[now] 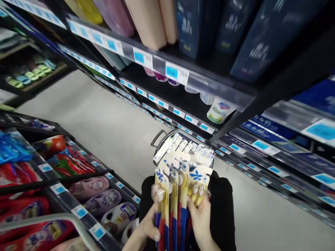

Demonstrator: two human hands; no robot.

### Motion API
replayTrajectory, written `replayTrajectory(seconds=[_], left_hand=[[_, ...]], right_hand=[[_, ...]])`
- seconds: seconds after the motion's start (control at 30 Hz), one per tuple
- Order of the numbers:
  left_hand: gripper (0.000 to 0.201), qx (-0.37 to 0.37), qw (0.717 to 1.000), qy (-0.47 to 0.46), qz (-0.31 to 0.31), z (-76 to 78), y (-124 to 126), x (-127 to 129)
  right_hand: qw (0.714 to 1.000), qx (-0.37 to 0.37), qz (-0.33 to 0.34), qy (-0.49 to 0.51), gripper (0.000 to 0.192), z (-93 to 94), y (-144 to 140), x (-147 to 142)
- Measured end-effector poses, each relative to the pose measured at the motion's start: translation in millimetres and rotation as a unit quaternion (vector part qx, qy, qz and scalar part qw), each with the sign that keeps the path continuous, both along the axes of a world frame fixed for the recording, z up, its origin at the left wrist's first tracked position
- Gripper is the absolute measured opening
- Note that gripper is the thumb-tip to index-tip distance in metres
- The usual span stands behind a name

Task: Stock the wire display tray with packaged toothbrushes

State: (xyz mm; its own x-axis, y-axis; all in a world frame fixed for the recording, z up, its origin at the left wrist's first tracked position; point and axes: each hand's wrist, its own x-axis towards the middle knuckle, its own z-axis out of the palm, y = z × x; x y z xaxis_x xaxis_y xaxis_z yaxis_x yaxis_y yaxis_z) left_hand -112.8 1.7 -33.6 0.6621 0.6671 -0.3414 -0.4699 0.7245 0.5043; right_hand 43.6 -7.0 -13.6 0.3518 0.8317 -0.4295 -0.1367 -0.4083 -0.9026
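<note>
Both my hands hold a fanned bundle of carded toothbrush packs, yellow at the top, red and blue lower down. My left hand grips the bundle from its left side. On the right side my right hand has its fingers wrapped around the packs. Just beyond the bundle, a wire basket with a black handle stands on the floor, filled with more toothbrush packs. My dark trousers show under the hands.
Black store shelves with blue price tags run along the right, holding dark blue boxes, pink and beige packs and a tube. A lower display at left holds slippers and red packets. Grey aisle floor lies between.
</note>
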Motion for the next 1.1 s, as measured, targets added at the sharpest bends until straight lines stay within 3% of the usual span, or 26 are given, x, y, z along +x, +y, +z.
replayTrajectory(seconds=[0.17,0.27,0.33,0.43,0.57,0.7,0.93,1.1], left_hand=[[0.065,0.011,0.997,0.032,0.074,-83.7,-35.1,-7.7],[0.057,-0.016,0.996,0.041,0.08,-122.7,-65.2,-14.4],[0.055,-0.04,0.996,0.035,0.078,-135.8,-86.6,-16.7],[0.049,-0.056,0.994,0.024,0.09,-136.2,-112.6,-13.1],[0.046,-0.061,0.986,0.03,0.152,-120.9,-129.4,-1.7],[0.053,-0.056,0.98,0.029,0.187,-113.6,-137.2,-0.7],[0.05,-0.014,0.986,-0.009,0.166,-102.0,-145.2,-14.5],[0.055,-0.002,0.981,0.023,0.19,-86.6,-142.3,-15.9]], right_hand=[[0.996,0.069,0.044,-0.019,0.039,-77.1,-23.1,-2.7],[0.996,0.083,0.026,-0.021,0.053,-99.9,-46.1,-3.1],[0.997,0.081,0.013,-0.003,0.061,-105.1,-62.7,-1.8],[0.997,0.077,0.003,0.019,0.063,-105.8,-84.3,0.4],[0.996,0.082,0.02,0.036,0.054,-105.8,-102.3,-0.7],[0.993,0.096,0.062,0.026,0.052,-107.6,-112.7,-5.1],[0.984,0.137,0.073,-0.081,0.049,-100.2,-114.2,-13.8],[0.988,0.137,0.07,-0.002,0.048,-90.7,-113.4,-22.3]])
